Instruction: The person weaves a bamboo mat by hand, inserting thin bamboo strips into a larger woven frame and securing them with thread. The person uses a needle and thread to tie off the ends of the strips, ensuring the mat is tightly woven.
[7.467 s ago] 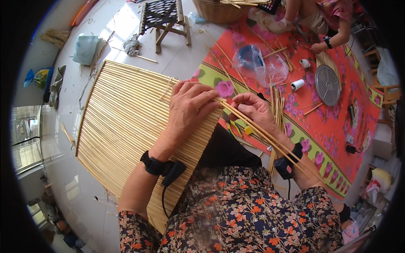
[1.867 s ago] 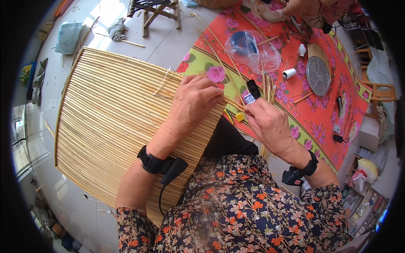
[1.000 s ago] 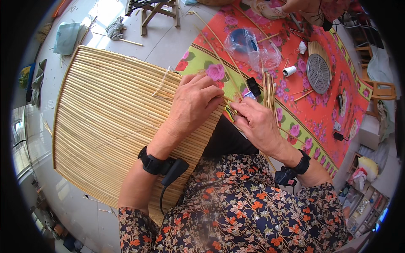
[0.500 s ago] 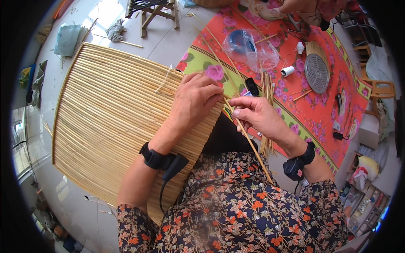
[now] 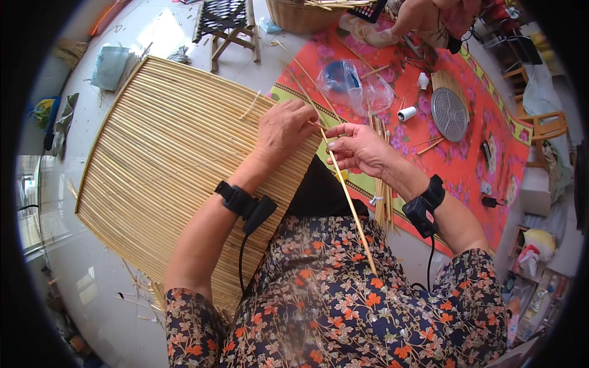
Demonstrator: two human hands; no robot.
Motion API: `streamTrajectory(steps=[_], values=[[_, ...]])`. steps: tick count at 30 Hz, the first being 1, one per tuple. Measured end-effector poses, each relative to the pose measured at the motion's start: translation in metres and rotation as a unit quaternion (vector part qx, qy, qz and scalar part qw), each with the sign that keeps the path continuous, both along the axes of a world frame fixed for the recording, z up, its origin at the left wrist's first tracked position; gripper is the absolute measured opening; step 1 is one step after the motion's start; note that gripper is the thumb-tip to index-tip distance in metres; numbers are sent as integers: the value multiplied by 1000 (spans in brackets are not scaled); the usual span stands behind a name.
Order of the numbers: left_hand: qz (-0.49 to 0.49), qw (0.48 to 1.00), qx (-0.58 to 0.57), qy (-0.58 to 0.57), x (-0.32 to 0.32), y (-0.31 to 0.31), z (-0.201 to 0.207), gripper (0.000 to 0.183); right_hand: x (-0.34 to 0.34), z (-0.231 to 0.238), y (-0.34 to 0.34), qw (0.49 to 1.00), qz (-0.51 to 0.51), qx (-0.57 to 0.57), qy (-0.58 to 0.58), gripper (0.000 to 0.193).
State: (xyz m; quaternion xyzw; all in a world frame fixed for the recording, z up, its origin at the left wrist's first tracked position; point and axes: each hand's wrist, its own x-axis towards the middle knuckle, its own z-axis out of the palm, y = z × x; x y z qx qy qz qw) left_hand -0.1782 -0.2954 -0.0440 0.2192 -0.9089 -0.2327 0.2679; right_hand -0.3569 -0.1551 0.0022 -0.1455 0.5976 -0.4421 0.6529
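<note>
A large mat of straw-coloured reeds [image 5: 184, 165], laid side by side within a thin border, slants across my left side and lap. At its right edge my left hand [image 5: 284, 130] is closed, fingertips pinched on the mat's rim; a short white string [image 5: 250, 105] lies near its knuckles. A long thin reed stick [image 5: 351, 208] runs from those fingertips down over my patterned top. My right hand [image 5: 363, 149] holds this stick near its upper end, between thumb and fingers, the other fingers loosely bent. What exactly the left fingertips grip is hidden.
A red flowered cloth [image 5: 423, 159] covers the floor at right, bearing a reed bundle [image 5: 381, 184], a white thread spool [image 5: 407, 113], a round perforated metal disc [image 5: 450, 115] and a plastic bag [image 5: 371, 95]. Beyond stand a folding stool [image 5: 230, 30], a basket [image 5: 300, 18] and another person [image 5: 423, 21].
My right hand has shifted slightly up and left, its fingers loosened. The stick's lower end has swung left and up. My view has shifted a little; the left hand stays at the mat's edge.
</note>
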Motion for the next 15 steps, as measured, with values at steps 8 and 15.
streamTrajectory(steps=[8, 15], values=[[-100, 995, -6, 18, 15, 2, 7, 24, 14, -20, -8, 999, -32, -34, -13, 25], [-174, 979, 70, -81, 38, 26, 41, 49, 27, -15, -5, 998, -53, -38, 18, 19]])
